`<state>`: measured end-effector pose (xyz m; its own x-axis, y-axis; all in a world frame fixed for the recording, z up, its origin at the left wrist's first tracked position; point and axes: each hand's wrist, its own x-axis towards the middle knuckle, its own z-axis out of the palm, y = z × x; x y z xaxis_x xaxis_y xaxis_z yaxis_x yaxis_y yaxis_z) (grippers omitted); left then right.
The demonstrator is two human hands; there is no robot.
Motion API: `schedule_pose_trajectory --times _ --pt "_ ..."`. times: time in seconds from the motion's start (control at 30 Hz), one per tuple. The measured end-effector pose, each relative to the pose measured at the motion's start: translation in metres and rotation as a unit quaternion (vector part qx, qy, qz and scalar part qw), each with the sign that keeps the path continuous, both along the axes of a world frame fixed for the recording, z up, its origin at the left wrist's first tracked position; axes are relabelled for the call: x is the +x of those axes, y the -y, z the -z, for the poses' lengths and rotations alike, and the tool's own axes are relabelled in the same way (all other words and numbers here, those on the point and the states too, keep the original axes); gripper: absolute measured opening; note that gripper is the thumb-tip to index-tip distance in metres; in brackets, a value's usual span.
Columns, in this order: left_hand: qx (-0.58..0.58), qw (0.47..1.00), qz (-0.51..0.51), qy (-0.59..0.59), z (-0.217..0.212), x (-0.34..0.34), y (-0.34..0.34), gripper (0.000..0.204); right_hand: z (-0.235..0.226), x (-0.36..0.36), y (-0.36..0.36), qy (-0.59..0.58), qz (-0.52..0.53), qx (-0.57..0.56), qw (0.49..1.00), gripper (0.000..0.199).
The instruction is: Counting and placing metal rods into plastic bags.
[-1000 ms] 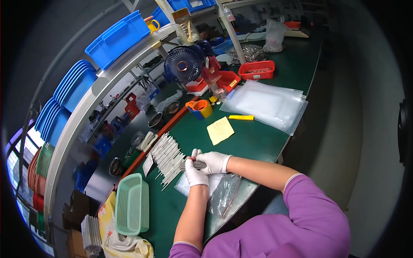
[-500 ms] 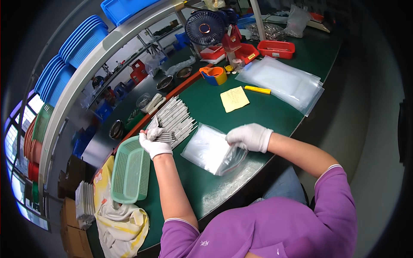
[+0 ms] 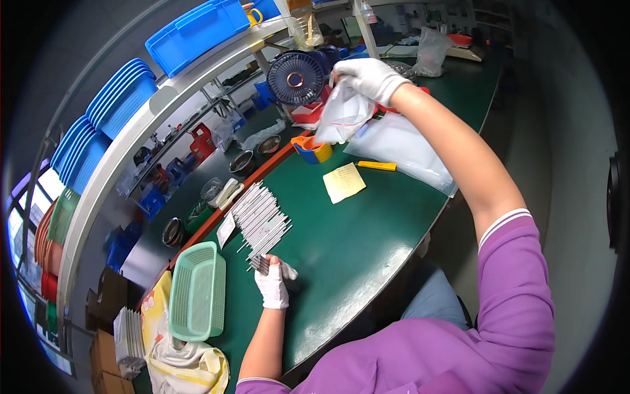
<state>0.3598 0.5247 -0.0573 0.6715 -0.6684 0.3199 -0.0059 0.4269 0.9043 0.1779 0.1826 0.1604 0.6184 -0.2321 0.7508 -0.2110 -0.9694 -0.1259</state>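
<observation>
My left hand (image 3: 273,285), in a white glove, grips a small bundle of thin grey rods (image 3: 262,264) at the near end of a long row of the same rods (image 3: 260,215) laid out on the green table (image 3: 354,243). My right hand (image 3: 369,75), also gloved, is raised far over the table and pinches a clear plastic bag (image 3: 341,116) that hangs down from it, above an orange and blue cup (image 3: 311,148) and a stack of clear bags (image 3: 403,144).
A green mesh basket (image 3: 197,291) lies left of my left hand, with a cloth (image 3: 180,361) below it. A yellow note (image 3: 344,182) and a yellow cutter (image 3: 377,166) lie mid-table. A blue fan (image 3: 296,77), red trays and blue bins (image 3: 197,29) stand at the back.
My right hand lifted the clear bag off the table and carried it up and away toward the fan. My left hand stayed at the near end of the rods, gripping a bundle.
</observation>
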Motion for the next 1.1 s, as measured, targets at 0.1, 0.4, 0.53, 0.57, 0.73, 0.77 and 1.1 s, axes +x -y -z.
schedule_pose_trajectory --times 0.1,0.4,0.53,0.57,0.73,0.77,1.1 --pt "0.02 1.0 0.007 0.012 0.011 0.001 -0.001 0.016 0.033 -0.05 0.04 -0.033 0.043 0.024 0.998 0.014" --pt "0.052 0.997 0.05 -0.038 0.024 0.007 -0.005 0.018 0.195 -0.147 0.049 0.181 0.101 0.257 0.944 0.033" --pt "0.073 0.997 0.017 0.005 0.021 0.004 -0.009 0.012 0.215 -0.113 -0.086 0.099 0.007 0.115 0.988 0.016" --pt "0.078 0.997 0.002 0.013 0.021 0.004 -0.01 0.011 0.218 -0.109 -0.109 0.069 -0.015 0.126 0.989 0.013" --pt "0.077 0.997 0.001 -0.002 0.019 0.002 0.002 0.011 0.244 -0.102 -0.119 0.087 0.027 0.114 0.989 0.002" --pt "0.076 0.997 0.002 -0.003 0.019 0.005 0.004 0.012 0.243 -0.101 -0.117 0.083 0.025 0.115 0.989 0.002" --pt "0.081 0.996 -0.005 -0.035 0.018 -0.001 0.002 0.009 0.244 -0.102 -0.123 0.076 0.049 0.113 0.989 0.004"
